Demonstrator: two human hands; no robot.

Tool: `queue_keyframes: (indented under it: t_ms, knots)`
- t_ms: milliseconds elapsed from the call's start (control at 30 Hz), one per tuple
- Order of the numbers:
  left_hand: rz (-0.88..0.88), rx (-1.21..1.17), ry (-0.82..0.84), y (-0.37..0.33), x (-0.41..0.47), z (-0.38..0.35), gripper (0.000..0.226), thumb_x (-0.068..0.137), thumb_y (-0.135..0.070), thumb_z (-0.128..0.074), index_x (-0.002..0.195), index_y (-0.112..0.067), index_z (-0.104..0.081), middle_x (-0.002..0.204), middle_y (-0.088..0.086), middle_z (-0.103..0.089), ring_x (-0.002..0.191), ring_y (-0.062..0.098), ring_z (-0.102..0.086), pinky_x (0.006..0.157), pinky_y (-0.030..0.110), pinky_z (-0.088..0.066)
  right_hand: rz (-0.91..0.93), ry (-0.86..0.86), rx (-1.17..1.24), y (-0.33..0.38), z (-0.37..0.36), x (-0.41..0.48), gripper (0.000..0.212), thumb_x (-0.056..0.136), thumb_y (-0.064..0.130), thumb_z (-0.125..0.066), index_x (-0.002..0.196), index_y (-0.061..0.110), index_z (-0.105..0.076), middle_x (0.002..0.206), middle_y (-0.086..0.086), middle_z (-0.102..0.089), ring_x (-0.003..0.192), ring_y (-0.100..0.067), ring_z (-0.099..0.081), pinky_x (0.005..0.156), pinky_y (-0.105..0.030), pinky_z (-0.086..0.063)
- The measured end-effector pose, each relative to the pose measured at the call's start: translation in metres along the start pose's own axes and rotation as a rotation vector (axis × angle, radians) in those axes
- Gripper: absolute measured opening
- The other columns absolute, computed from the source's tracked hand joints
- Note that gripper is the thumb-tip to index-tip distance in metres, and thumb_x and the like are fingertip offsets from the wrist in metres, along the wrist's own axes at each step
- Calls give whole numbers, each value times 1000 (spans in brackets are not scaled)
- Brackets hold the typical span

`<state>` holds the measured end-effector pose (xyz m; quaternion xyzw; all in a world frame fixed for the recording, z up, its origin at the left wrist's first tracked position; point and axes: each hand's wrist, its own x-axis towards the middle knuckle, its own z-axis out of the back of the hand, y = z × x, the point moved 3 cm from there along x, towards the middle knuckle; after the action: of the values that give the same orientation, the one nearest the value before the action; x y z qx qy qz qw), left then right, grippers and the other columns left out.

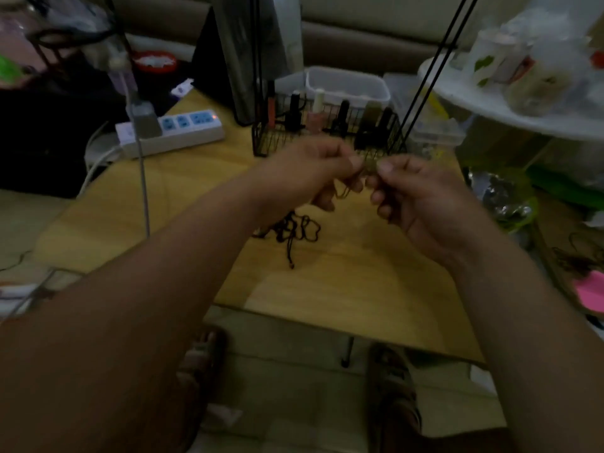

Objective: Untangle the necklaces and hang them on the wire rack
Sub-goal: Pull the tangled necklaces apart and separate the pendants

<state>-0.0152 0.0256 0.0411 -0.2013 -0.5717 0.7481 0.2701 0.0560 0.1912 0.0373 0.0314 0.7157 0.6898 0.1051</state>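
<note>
My left hand (313,171) and my right hand (415,194) are raised above the wooden table (343,289), fingertips almost touching. Both pinch a thin, pale necklace chain (348,188) that loops down between them; the blur hides its detail. Below the hands a tangle of dark cord necklaces (295,228) lies on the table, one end with a small bead trailing toward me. The black wire rack (261,138) stands just beyond the hands, its basket holding several small bottles and its thin uprights rising out of view.
A white power strip (183,132) with a plugged cable lies at the table's left. A clear plastic box (348,85) stands behind the rack. A white round table (510,109) with bags is at right. My feet in sandals show below the table edge.
</note>
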Motion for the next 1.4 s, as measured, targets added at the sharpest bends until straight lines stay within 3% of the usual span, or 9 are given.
queue_keyframes:
  t_ms: [167, 300, 500, 700, 867, 1000, 1100, 1233, 1400]
  knots:
    - [-104, 45, -28, -5, 1, 13, 16, 103, -18, -62, 119, -19, -63, 116, 7, -67, 69, 10, -56, 72, 33, -59, 152, -108, -19, 6, -8, 13, 9, 103, 15, -58, 98, 18, -65, 85, 1, -68, 68, -9, -59, 57, -24, -44]
    - [-148, 160, -69, -8, 2, 16, 12, 102, -17, -63, 114, -17, -63, 115, 4, -63, 67, -5, -57, 69, 24, -58, 224, -158, -153, 9, -14, 16, 8, 101, 20, -61, 97, 21, -68, 91, 0, -71, 73, -10, -63, 62, -29, -47]
    - [-155, 226, -37, -3, 3, 11, 9, 102, -29, -65, 104, -20, -66, 100, -4, -64, 73, -2, -59, 68, 21, -55, 230, -71, -299, 13, -15, 12, 11, 99, 19, -60, 99, 10, -68, 78, -1, -64, 65, -8, -56, 59, -29, -43]
    - [-150, 235, 18, -1, 5, 8, 10, 103, -29, -63, 96, -23, -67, 84, -13, -63, 72, -2, -60, 66, 20, -57, 181, 2, -261, 3, 2, 11, 11, 101, 14, -62, 100, 5, -69, 78, -1, -67, 70, -14, -60, 59, -27, -46]
    - [-94, 223, 60, -1, 4, 5, 11, 104, -25, -61, 98, -18, -68, 90, -2, -65, 75, 9, -60, 72, 29, -58, 148, 30, -307, 0, 7, 9, 13, 103, 14, -60, 100, 7, -70, 80, -1, -69, 65, -14, -56, 52, -23, -42]
    - [-76, 156, 44, -3, 3, 2, 10, 103, -18, -59, 96, -14, -66, 87, 3, -67, 70, 9, -58, 63, 19, -52, 106, 9, -269, 0, 5, 8, 14, 105, 13, -53, 100, 7, -65, 77, -1, -71, 55, -12, -46, 45, -21, -32]
    - [-75, 98, 4, -2, 3, 2, 7, 102, -18, -61, 100, -14, -66, 86, -6, -67, 71, 9, -59, 63, 19, -52, 66, -18, -167, 3, 6, 8, 15, 107, 14, -48, 98, 10, -60, 75, -1, -70, 52, -11, -44, 44, -22, -29]
    - [-127, 132, -20, 0, 5, -5, 8, 100, -22, -68, 106, -17, -64, 102, -5, -65, 76, 4, -60, 69, 29, -57, 69, 20, -114, 5, 11, 6, 16, 107, 15, -47, 100, 10, -60, 77, -1, -67, 55, -10, -46, 46, -23, -29]
    - [-117, 146, -6, 1, 6, -12, 8, 100, -29, -67, 99, -22, -71, 94, -13, -71, 80, 0, -63, 70, 26, -58, 130, -2, -263, 5, 18, 1, 13, 104, 16, -55, 100, 14, -67, 78, 2, -68, 61, -10, -51, 50, -23, -37]
